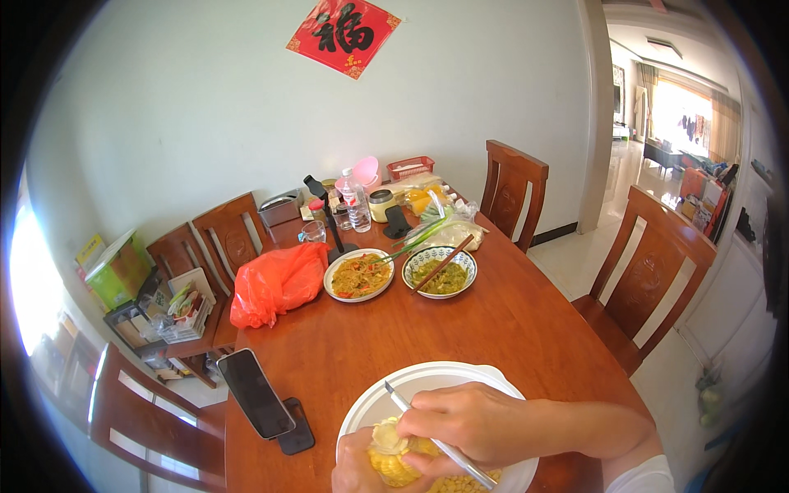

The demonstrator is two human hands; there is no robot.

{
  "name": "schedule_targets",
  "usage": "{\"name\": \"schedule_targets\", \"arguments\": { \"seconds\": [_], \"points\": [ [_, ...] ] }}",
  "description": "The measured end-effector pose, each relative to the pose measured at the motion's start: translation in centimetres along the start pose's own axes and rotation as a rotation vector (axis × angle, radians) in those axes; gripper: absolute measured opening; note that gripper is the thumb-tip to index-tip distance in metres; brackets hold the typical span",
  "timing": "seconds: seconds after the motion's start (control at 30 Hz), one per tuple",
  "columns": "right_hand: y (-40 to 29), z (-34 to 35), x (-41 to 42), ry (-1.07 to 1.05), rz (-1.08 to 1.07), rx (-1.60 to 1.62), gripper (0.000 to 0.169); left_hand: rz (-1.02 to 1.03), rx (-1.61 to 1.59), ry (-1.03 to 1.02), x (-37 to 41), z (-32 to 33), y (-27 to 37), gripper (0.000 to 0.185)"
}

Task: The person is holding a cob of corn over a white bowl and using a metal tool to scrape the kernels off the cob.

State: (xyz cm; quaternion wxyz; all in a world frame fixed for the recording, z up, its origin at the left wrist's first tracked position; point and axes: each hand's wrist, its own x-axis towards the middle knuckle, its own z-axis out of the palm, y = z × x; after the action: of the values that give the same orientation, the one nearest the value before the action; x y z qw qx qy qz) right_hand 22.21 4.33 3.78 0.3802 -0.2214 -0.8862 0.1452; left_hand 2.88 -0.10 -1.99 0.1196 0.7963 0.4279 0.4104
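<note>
My left hand [355, 463] grips a yellow corn cob [389, 461] over a white plastic basin [425, 373]. The cob's pale cut end faces up. A slim silver craft knife [463, 463] lies through the grasp of my right hand [471, 422], its pointed tip slanting up and left past the fingers. The fingertips and thumb of that hand also press against the cob. Loose corn kernels [461, 484] cover part of the basin floor. My hands hide much of the cob, and the frame's lower edge cuts off the basin.
On the wooden table [370, 333], a smartphone [256, 394] leans on a black stand at left. Farther back are a red plastic bag [280, 286], a plate of noodles [359, 275], a bowl [441, 274] with chopsticks [442, 264] across it, and a water bottle [355, 200]. Wooden chairs [644, 277] flank the table.
</note>
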Motion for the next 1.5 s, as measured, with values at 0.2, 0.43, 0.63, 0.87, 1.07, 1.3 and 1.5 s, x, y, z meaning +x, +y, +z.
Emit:
{"name": "schedule_targets", "arguments": {
  "seconds": [0.2, 0.43, 0.63, 0.87, 1.07, 1.3, 1.5],
  "points": [
    [-0.6, -0.7, 1.0, -0.179, 0.081, -0.089, 0.020, -0.033, 0.023, -0.012, 0.1, -0.1, 0.5, 0.091],
    [-1.8, -0.4, 1.7, -0.240, 0.178, -0.173, 0.016, -0.157, -0.002, -0.020, 0.2, 0.0, 1.1, 0.095],
    [0.3, -0.7, 0.5, -0.063, 0.147, 0.175, 0.011, -0.130, -0.058, -0.005, 0.1, 0.0, 0.1, 0.095],
    [1.3, -0.3, -1.3, -0.055, 0.372, 0.487, 0.009, -0.165, -0.150, -0.062, 0.2, -0.2, -1.1, 0.094],
    [1.5, 0.7, -2.3, 0.048, 0.421, 0.625, 0.012, -0.238, -0.246, -0.115, 0.5, -0.7, -1.1, 0.094],
    [1.1, 0.4, -2.5, 0.116, 0.324, 0.462, 0.016, -0.228, -0.273, -0.150, 0.7, -0.9, -1.0, 0.096],
    [0.8, -0.9, -4.4, 0.045, 0.241, 0.168, 0.021, -0.271, -0.389, -0.186, 0.4, -0.9, -1.7, 0.098]
  ]
}}
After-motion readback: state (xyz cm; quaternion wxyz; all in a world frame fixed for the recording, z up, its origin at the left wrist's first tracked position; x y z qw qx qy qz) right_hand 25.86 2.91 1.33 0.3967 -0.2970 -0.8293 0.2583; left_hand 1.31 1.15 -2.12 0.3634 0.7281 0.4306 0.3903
